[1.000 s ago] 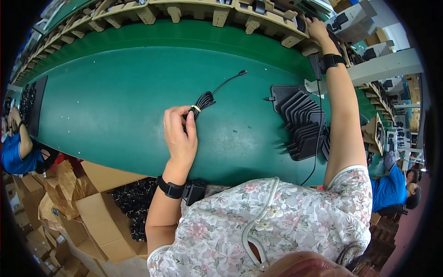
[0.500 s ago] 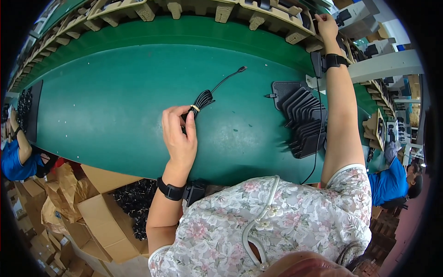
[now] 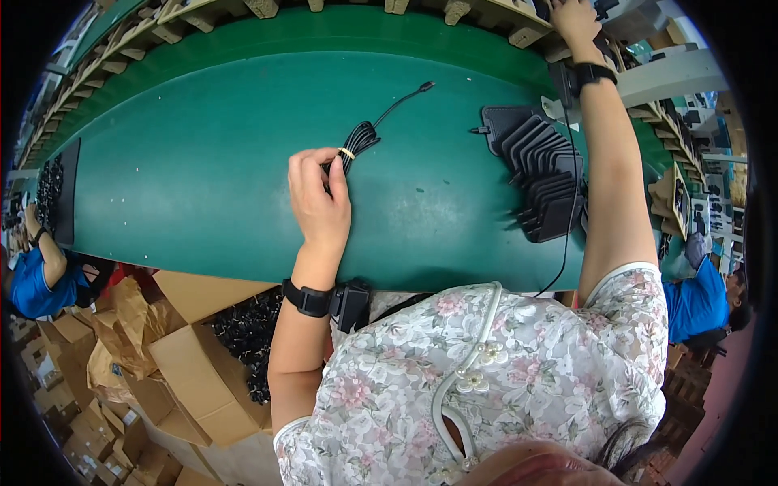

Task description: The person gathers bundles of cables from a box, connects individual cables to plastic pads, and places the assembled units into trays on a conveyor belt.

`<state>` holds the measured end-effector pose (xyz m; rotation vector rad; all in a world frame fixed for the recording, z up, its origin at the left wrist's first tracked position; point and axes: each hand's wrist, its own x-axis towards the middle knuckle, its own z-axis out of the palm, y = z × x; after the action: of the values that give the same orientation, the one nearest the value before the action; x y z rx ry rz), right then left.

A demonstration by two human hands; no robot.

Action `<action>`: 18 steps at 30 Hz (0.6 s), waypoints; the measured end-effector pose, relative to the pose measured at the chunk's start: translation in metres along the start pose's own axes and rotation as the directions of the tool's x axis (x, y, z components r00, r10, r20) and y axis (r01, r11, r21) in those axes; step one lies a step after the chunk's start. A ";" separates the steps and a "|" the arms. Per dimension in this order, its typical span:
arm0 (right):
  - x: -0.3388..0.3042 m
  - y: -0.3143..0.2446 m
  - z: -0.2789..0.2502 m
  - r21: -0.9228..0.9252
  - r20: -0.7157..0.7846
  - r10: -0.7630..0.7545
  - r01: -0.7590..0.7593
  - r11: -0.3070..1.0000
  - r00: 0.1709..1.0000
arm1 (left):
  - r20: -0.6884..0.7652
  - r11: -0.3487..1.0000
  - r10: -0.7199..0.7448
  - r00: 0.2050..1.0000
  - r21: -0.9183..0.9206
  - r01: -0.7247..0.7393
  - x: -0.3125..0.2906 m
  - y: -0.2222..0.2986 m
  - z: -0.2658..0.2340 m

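Observation:
My left hand [image 3: 318, 194] rests on the green table [image 3: 186, 162] and grips a coiled black cable [image 3: 361, 138] bound with a pale tie. The cable's loose end with its plug [image 3: 425, 85] trails away toward the far right. My right hand [image 3: 574, 18] reaches up and far to the shelf at the top right edge; what it touches there is cut off by the frame. Below that arm lies a row of flat black pads [image 3: 541, 166] overlapping each other, with a thin black wire hanging over the table's near edge.
Open cardboard boxes [image 3: 203, 348] with black parts stand on the floor at my lower left. A tray of black parts [image 3: 50, 190] sits at the table's far left. People in blue sit at the left [image 3: 36, 275] and right [image 3: 697, 296].
My right hand has stretched a little farther up toward the shelf. My left hand keeps the coiled cable in the same place.

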<state>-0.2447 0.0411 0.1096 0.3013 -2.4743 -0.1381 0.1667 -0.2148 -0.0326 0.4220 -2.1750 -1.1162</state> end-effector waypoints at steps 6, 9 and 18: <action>-0.087 -0.041 -0.058 0.525 0.131 -0.658 0.511 0.681 0.742 | -0.056 0.986 0.117 0.992 0.125 -0.109 0.005 -0.012 0.005; -0.143 -0.062 -0.065 0.552 0.206 -0.789 0.597 0.582 0.578 | -0.016 0.975 0.155 0.988 0.161 -0.150 0.003 -0.015 0.006; -0.150 -0.124 -0.053 0.606 0.332 -0.856 0.605 0.516 0.397 | 0.010 0.964 0.119 0.993 0.239 -0.118 0.025 -0.035 0.013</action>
<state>-0.0738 -0.0433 0.0426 1.8695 -2.7311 -0.1132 0.1388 -0.2410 -0.0559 0.3924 -2.3080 -0.7902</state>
